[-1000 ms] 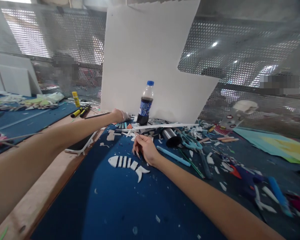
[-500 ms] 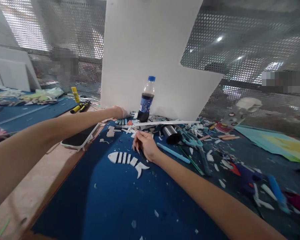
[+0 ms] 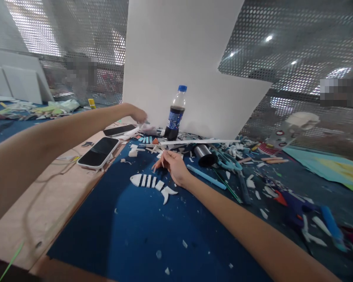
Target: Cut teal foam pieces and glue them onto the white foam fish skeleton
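Note:
My left hand [image 3: 139, 115] reaches far forward, lifted above the table beside a cola bottle [image 3: 175, 116]. Its fingers curl downward over a clear crumpled thing [image 3: 148, 128]; whether they grip it is unclear. My right hand [image 3: 172, 166] rests on the blue mat [image 3: 135, 227], fingers pinched on a small white sliver. Just below it lies a white foam fish skeleton [image 3: 152, 183] laid out in separate pieces. Scraps of white and blue foam litter the mat around both hands.
Two phones [image 3: 99, 152] [image 3: 119, 130] lie on the wooden strip at left. A tall white board [image 3: 179, 58] leans on perforated metal behind the bottle. A long white strip [image 3: 200, 142], a metal cylinder [image 3: 204, 153], teal scissors [image 3: 227, 162] and a blue pen [image 3: 206, 177] crowd the right.
My left hand has lifted off the table near the bottle and my forearm has risen, uncovering the phones. My right hand has shifted only slightly.

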`<state>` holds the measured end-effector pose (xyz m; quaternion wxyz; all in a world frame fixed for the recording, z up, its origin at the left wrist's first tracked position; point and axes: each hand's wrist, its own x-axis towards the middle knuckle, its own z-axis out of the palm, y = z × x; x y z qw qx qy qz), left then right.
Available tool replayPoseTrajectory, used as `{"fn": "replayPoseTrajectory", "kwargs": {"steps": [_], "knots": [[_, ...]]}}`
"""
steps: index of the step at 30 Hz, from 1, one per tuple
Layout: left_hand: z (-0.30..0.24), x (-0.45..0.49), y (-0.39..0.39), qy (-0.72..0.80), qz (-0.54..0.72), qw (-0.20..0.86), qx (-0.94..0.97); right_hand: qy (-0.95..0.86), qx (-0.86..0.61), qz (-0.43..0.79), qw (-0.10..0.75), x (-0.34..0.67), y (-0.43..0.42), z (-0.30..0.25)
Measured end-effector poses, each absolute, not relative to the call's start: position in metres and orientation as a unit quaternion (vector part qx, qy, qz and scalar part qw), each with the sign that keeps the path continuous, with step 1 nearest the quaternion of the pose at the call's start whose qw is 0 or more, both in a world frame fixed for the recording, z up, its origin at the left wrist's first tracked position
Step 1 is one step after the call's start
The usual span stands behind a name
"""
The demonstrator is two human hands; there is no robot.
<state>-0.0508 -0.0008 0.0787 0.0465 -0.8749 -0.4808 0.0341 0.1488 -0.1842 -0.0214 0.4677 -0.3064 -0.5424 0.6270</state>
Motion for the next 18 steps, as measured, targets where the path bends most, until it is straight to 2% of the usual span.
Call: {"fn": "replayPoseTrajectory", "kwargs": {"steps": [2, 4, 10, 18], "knots": [[0.089, -0.050, -0.002, -0.483, 0.065, 0.046, -0.872, -0.544, -0.306, 0.624, 0.469, 0.149, -0.184, -0.021], [0.093, -0.046, -0.003, -0.479, 0.083, 0.092, -0.869, -0.546, -0.306, 0.622, 0.471, 0.149, -0.184, -0.021], [0.084, -0.039, -0.009, -0.483, 0.110, 0.160, -0.854, -0.547, -0.313, 0.615, 0.474, 0.149, -0.184, -0.021], [0.085, -0.045, -0.027, -0.483, 0.038, 0.216, -0.848, -0.538, -0.306, 0.623, 0.478, 0.148, -0.182, -0.022]]}}
